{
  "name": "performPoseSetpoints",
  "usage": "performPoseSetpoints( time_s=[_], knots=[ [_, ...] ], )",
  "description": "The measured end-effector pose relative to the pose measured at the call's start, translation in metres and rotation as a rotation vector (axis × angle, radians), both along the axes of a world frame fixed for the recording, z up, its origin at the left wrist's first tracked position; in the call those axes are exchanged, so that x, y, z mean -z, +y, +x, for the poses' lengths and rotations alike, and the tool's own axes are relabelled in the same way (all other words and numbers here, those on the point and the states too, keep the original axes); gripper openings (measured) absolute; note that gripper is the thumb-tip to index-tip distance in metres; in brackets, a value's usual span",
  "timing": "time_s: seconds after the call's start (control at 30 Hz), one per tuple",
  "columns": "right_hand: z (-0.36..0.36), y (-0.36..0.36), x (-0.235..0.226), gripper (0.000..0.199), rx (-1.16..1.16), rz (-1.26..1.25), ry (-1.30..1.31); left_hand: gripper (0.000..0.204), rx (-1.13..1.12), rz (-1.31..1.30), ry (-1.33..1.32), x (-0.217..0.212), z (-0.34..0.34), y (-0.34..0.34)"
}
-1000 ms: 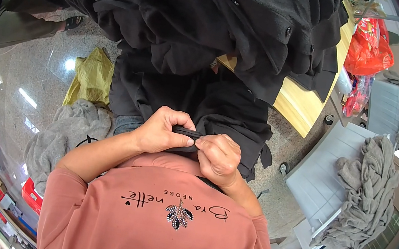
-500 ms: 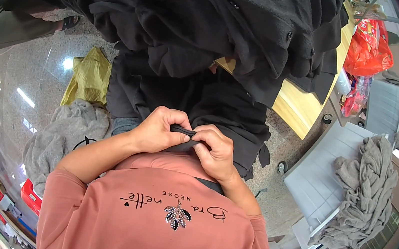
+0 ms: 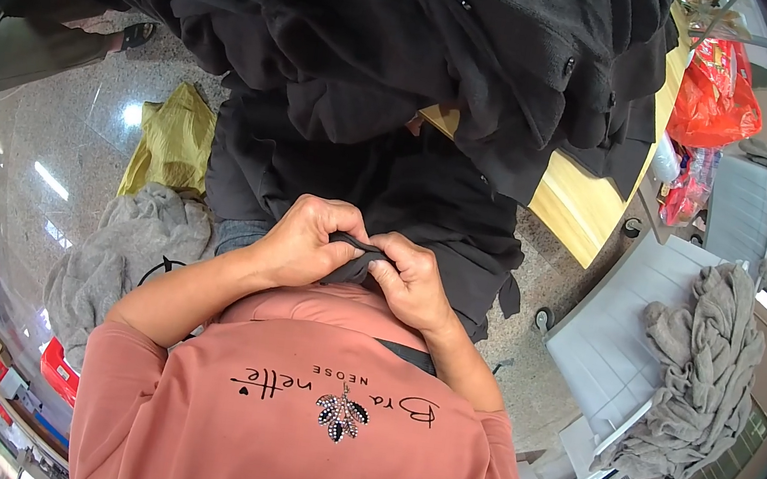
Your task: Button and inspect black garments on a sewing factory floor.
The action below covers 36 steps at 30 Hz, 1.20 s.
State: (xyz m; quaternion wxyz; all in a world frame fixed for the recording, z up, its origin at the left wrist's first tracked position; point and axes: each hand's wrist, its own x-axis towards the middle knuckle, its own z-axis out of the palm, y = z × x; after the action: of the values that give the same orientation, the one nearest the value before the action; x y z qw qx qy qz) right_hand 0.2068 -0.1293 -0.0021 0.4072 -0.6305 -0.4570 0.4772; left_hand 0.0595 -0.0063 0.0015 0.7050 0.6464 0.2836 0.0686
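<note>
Across my lap lies a black fabric garment [image 3: 448, 224], and I hold a folded edge [image 3: 352, 269] of it close to my waist. My left hand [image 3: 310, 242] pinches that fold between thumb and fingers. Right beside it, my right hand [image 3: 415, 281] grips the same edge, its thumb pressed on the cloth. The fingertips of both hands almost meet. Part of the fold is hidden behind my fingers.
A big heap of black garments [image 3: 362, 33] covers the wooden table [image 3: 581, 207] ahead. Grey cloth [image 3: 701, 369] hangs over a pale grey bin [image 3: 616, 309] at right. On the left floor are grey cloth [image 3: 136, 246] and a yellow sack [image 3: 174, 139]; another person's leg [image 3: 34, 58] shows beyond.
The fold has turned between my fingers and now shows a wider flap below. My right hand has shifted slightly, its thumb now more upright; my left hand has risen a little.
</note>
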Motion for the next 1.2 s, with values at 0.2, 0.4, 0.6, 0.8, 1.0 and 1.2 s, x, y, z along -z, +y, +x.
performPoseSetpoints(
  time_s=[0.2,0.4,0.6,0.8,1.0,1.2],
  knots=[
    [-0.004,0.001,-0.003,0.008,0.112,-0.061,0.047,0.011,-0.044,0.238,-0.075,0.008,0.005,-0.004],
    [-0.006,0.001,-0.001,0.004,0.254,0.127,-0.245,0.019,-0.157,0.72,-0.265,0.01,0.016,-0.015],
    [-0.004,0.008,0.0,0.004,0.294,0.261,-0.494,0.019,-0.208,0.397,-0.2,0.008,0.019,-0.022],
    [0.003,0.007,-0.011,0.008,0.208,0.322,-0.58,0.016,0.027,-0.246,-0.004,0.004,0.021,-0.002],
    [0.002,0.003,-0.009,0.008,0.241,0.291,-0.593,0.011,0.106,-0.208,0.055,0.012,0.015,0.0],
    [0.022,-0.009,0.01,0.009,0.266,-0.048,-0.398,0.012,0.083,-0.009,0.103,0.021,-0.004,0.021]
  ],
)
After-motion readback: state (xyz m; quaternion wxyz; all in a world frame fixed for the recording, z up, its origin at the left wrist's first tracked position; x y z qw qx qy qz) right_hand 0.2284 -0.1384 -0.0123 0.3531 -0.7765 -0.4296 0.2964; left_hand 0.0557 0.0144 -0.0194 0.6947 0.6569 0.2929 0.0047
